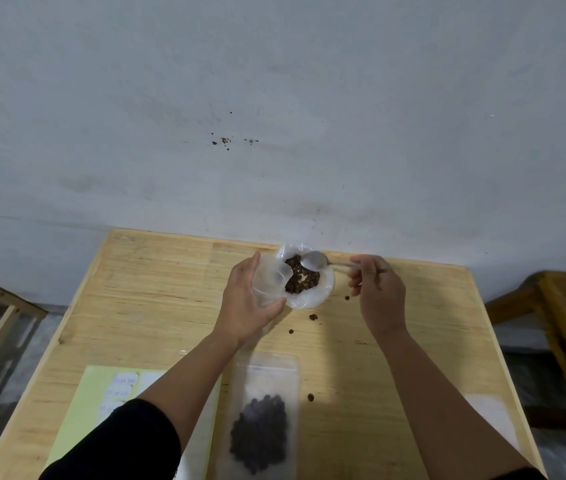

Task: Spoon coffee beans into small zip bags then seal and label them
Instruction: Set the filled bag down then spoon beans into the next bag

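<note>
Open plastic bag of coffee beans (300,279) sits at far edge of wooden counter (157,292), by the wall; L hand (250,299) cups its left side, fingers (276,304) curled round the plastic, while R hand (377,292) pinches the handle of a metal spoon (314,260) w/ bowl over the bag mouth. Nearer, a small zip bag (262,417) w/ dark beans lies flat between the forearms, a few loose beans (312,317) scattered btwn the two bags. Green sheet w/ white labels (115,393) lies at near left, partly under L arm.
</note>
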A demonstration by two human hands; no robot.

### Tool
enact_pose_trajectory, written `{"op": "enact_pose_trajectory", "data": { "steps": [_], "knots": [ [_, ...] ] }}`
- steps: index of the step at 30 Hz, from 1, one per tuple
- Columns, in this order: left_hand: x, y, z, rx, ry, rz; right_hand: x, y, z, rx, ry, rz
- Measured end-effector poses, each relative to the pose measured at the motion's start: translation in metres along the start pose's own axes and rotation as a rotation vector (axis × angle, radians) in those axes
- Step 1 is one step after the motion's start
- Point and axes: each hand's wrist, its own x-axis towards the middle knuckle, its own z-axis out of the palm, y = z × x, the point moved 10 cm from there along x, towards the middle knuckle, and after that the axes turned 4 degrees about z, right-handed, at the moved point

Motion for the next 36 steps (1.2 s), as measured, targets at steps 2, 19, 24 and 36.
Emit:
{"op": "enact_pose_trajectory", "data": {
  "steps": [2,19,24,36],
  "knots": [
    [0.0,-0.001,0.001,-0.004,-0.003,-0.008,-0.004,0.021,0.005,-0.056,-0.007,0.053],
    [0.002,-0.001,0.006,-0.012,-0.033,-0.019,-0.006,0.048,0.002,0.359,0.086,0.409],
    [0.002,0.001,0.006,-0.002,-0.035,0.005,-0.002,-0.01,0.004,0.27,-0.037,0.173],
    [0.002,-0.001,0.004,0.005,-0.024,-0.01,-0.009,0.011,0.007,-0.075,-0.006,0.034]
  ]
}}
